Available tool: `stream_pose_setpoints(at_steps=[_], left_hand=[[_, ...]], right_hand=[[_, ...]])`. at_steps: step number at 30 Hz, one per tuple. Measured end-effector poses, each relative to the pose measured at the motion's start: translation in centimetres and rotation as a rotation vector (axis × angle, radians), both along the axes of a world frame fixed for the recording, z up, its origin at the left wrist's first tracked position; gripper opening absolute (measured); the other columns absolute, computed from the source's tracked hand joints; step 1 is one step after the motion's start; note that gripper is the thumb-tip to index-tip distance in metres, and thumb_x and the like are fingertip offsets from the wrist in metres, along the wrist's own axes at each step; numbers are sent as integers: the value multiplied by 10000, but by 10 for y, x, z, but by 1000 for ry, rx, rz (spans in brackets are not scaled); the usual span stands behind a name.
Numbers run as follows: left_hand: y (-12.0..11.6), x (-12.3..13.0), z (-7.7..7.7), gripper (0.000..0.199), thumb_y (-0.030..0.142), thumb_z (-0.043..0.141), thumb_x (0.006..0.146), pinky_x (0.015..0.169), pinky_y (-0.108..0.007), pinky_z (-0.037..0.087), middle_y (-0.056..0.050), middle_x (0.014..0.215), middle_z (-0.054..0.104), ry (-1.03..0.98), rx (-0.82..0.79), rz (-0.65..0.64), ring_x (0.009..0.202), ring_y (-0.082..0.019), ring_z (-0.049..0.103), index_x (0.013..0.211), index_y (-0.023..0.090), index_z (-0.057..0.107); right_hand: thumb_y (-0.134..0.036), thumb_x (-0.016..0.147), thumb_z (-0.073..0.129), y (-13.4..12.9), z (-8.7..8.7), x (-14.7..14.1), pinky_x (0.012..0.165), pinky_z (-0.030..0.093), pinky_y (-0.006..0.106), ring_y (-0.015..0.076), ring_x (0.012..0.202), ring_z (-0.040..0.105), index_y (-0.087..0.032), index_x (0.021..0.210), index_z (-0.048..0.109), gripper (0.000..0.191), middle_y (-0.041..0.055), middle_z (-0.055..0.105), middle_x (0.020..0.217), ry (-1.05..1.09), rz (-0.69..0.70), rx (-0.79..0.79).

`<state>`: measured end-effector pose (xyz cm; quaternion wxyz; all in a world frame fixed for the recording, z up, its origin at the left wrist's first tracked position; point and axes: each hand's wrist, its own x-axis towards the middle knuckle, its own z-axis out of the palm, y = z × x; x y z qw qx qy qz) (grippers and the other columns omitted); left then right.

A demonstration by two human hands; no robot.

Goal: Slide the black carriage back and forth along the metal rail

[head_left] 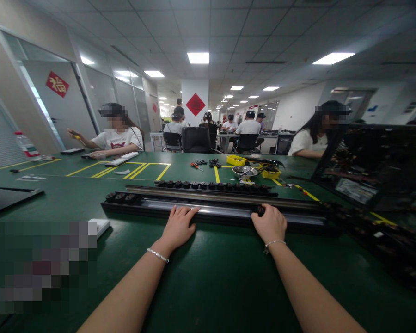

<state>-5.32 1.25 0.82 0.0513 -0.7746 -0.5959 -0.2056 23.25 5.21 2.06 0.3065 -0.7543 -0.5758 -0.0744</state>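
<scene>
A long black channel (225,214) with a shiny inner strip lies across the green table in front of me. Round black parts (125,198) sit in a row at its left end. My left hand (180,224) rests on the channel's near edge, fingers stretched out over the strip and holding nothing. Farther right, my right hand (271,222) closes its fingers around a small round black part (260,210) at the channel. The hand partly hides that part. Just behind lies another strip carrying a row of black round parts (211,185).
Beyond the strips are a metal bowl (244,172), yellow trays (236,160) and an orange-handled screwdriver (196,166). A dark open-framed case (353,166) and a heap of black parts (384,240) stand right. Two people (116,134) sit across the table. A bottle (27,145) stands far left.
</scene>
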Motion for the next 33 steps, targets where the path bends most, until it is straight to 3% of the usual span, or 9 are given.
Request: stream_pose_setpoints(at_steps=[33], left_hand=[[-1, 0, 1, 523, 232, 521, 776, 1105, -489, 161, -40, 1167, 568, 2, 3, 1, 1151, -218, 474, 1291, 294, 457]], right_hand=[[-279, 752, 443, -2, 8, 14, 931, 362, 372, 259, 1046, 529, -135, 1138, 579, 433, 131, 604, 1095, 9, -40, -80]])
